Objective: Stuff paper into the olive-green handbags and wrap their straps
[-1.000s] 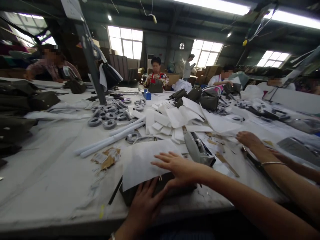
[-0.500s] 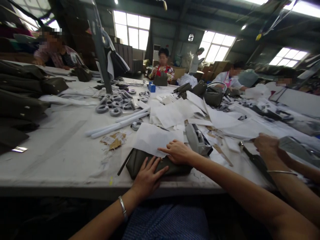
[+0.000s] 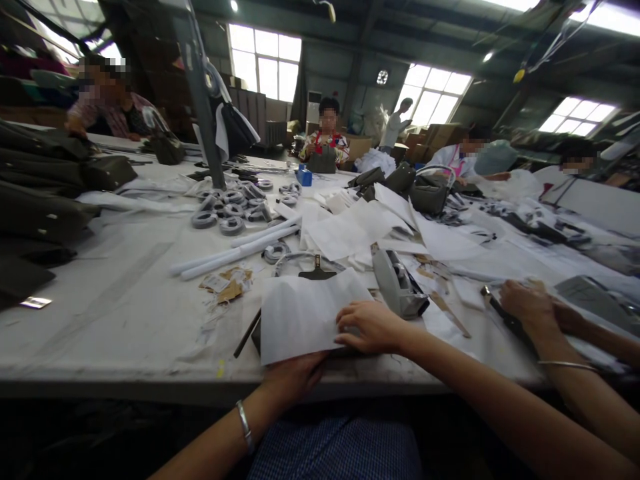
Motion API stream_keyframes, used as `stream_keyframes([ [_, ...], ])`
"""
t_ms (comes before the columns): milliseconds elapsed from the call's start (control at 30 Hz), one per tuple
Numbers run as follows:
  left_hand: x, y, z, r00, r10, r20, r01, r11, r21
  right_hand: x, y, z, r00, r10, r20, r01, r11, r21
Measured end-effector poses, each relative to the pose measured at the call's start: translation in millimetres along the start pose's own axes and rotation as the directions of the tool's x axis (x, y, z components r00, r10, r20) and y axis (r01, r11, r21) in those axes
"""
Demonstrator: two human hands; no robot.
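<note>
A white paper sheet (image 3: 300, 313) lies over a dark olive bag (image 3: 255, 337), of which only a sliver shows at the sheet's left edge near the table's front. My right hand (image 3: 373, 327) rests on the sheet's right edge, fingers stretched out and a little curled, pressing it down. My left hand (image 3: 295, 373) reaches up from below at the sheet's near edge; its fingers are hidden under the paper. A grey tape dispenser (image 3: 397, 287) stands just right of my right hand.
A co-worker's hands (image 3: 525, 303) work over a dark strap at the right. White paper sheets (image 3: 350, 233), grey tape rolls (image 3: 225, 213), white tubes (image 3: 235, 253) and olive bags (image 3: 425, 193) lie across the table (image 3: 100, 313). Stacked olive bags (image 3: 40, 207) stand at left. Other people sit at the far side.
The white sheet has come toward me and now covers the olive bag. My left hand has slipped from the bag's top to under the sheet's near edge. My right hand has moved nearer with it.
</note>
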State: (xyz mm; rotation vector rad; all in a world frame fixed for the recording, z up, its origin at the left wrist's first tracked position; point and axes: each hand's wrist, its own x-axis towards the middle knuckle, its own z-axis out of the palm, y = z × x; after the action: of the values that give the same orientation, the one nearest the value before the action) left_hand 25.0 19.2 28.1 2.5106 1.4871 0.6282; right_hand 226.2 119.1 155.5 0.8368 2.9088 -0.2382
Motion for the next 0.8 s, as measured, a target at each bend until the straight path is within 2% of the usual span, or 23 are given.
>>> stream_keyframes([
  [100, 0, 1, -2.4, 1.000, -0.018, 0.002, 0.018, 0.999, 0.048, 18, -3, 7, 0.997, 0.075, -0.022, -0.077, 0.993, -0.094],
  [200, 1, 3, -5.0, 0.995, -0.059, 0.075, 0.055, 0.997, 0.058, 25, 1, 22, 0.995, -0.025, -0.101, 0.022, 0.999, -0.031],
  [267, 2, 3, -5.4, 0.994, -0.060, 0.090, 0.054, 0.996, 0.067, 21, 5, 34, 0.992, -0.055, -0.110, 0.058, 0.998, 0.018],
  [367, 1, 1, -3.4, 0.999, -0.011, 0.043, 0.008, 0.996, 0.085, 9, 10, 46, 0.998, -0.030, -0.051, 0.032, 0.999, 0.040],
  [500, 1, -1, -0.3, 1.000, 0.015, 0.001, -0.015, 0.998, 0.067, -2, 11, 50, 1.000, -0.005, -0.030, 0.007, 0.998, 0.054],
  [700, 4, 1, -2.3, 0.999, 0.013, -0.029, -0.010, 0.994, 0.105, 1, 13, 53, 1.000, 0.007, -0.016, -0.006, 0.996, 0.093],
  [800, -4, 5, -6.2, 0.998, 0.048, -0.044, -0.041, 0.988, 0.148, 1, 14, 56, 1.000, 0.006, -0.019, -0.004, 0.993, 0.114],
])
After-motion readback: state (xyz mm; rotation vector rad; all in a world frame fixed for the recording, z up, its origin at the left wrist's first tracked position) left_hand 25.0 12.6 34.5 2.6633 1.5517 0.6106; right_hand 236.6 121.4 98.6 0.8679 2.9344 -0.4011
